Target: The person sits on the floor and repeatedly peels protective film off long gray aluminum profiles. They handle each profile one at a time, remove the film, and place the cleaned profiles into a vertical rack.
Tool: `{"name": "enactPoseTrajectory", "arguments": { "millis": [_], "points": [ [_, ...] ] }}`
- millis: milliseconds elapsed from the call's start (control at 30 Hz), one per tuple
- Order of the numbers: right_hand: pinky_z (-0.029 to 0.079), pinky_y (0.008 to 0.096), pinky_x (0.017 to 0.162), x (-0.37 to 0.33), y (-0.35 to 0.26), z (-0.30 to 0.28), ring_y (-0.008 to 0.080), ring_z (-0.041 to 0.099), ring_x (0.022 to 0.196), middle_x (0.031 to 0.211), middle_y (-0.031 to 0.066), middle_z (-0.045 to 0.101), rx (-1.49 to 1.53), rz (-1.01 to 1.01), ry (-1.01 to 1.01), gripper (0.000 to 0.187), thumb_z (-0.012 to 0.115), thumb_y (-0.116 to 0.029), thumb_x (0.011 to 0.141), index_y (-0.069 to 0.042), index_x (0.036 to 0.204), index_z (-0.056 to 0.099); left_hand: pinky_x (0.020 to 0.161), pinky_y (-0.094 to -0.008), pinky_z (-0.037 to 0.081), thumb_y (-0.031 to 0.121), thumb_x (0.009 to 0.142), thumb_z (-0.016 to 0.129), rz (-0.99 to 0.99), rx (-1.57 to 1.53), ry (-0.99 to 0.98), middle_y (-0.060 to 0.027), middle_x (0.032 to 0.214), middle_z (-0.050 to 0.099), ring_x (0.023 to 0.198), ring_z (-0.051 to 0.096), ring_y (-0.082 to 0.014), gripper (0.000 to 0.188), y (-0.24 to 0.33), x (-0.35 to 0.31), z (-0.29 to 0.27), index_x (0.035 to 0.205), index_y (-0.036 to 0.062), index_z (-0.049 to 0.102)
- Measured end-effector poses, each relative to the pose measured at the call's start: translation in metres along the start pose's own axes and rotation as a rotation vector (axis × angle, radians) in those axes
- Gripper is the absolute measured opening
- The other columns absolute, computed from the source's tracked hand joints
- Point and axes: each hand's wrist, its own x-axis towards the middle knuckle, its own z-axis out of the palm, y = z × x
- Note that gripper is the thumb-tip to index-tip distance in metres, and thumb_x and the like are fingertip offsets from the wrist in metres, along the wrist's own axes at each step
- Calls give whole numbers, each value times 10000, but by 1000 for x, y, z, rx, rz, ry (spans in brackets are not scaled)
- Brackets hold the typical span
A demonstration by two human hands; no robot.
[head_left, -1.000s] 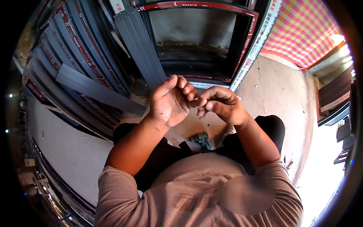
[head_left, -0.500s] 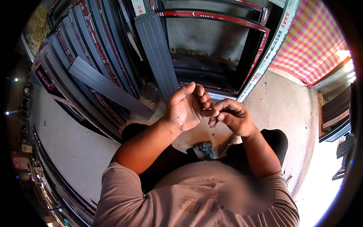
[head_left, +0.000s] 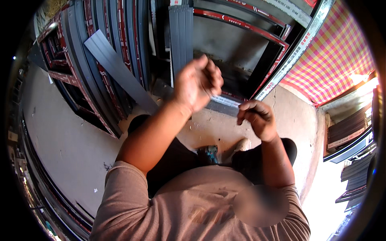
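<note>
My left hand [head_left: 198, 85] is raised in front of me, a little smeared by motion. Its palm shows, the fingers loosely bent and the thumb apart; I see nothing in it. Lower and to the right, my right hand [head_left: 260, 120] is closed, its fingers curled in toward the thumb. Whatever it may hold is hidden or too small to make out. A gap separates the two hands. Beneath them, on the floor between my legs, lies a teal and black cordless drill [head_left: 211, 154]. Behind my left hand leans an upright grey ribbed panel [head_left: 181, 40].
Dark window frames with red strips [head_left: 124, 44] stand stacked at the left. A grey flat strip [head_left: 116, 66] leans across them. Ahead is a large dark frame [head_left: 241, 25]. A checked cloth [head_left: 321, 64] hangs at the right, above stacked dark profiles [head_left: 349, 127].
My hands, which were touching at the fingertips, have come apart. The left has risen; the right has moved slightly right. The whole view has shifted too.
</note>
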Motion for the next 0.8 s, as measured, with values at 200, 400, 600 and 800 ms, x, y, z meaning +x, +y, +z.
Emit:
{"name": "enactPoseTrajectory", "arguments": {
  "millis": [200, 400, 600, 800],
  "points": [
    [458, 289, 596, -1, -37, -3, 149, 559, 642, 783, 114, 631, -106, -9, 56, 264, 430, 69, 824, 60, 930, 672, 482, -280, 308, 329, 1005, 627, 303, 105, 55, -44, 751, 536, 567, 426, -137, 293, 78, -20, -19, 824, 104, 577],
    [350, 231, 522, 23, -28, -23, 54, 428, 573, 717, 2, 533, -196, -82, 119, 240, 396, 5, 991, 30, 1006, 634, 481, -278, 323, 277, 991, 658, 348, 224, 164, -46, 746, 545, 558, 447, -137, 233, 99, -20, -20, 853, 99, 595],
    [392, 210, 575, 93, 0, -22, 34, 493, 656, 827, -46, 579, -196, 70, 217, 148, 581, -91, 1074, -5, 1160, 666, 572, -277, 461, 138, 962, 699, 644, 873, 471, -32, 788, 659, 634, 604, -140, 79, 112, 43, -42, 960, 66, 667],
    [559, 371, 844, 117, 82, -54, 244, 702, 929, 1032, 148, 741, -525, 212, 88, 298, 603, -15, 897, 52, 1176, 686, 1121, -451, 459, 190, 914, 706, 929, 2062, 557, -199, 1364, 649, 1303, 598, -364, 471, 119, 138, -88, 1350, 24, 638]
  ]
}}
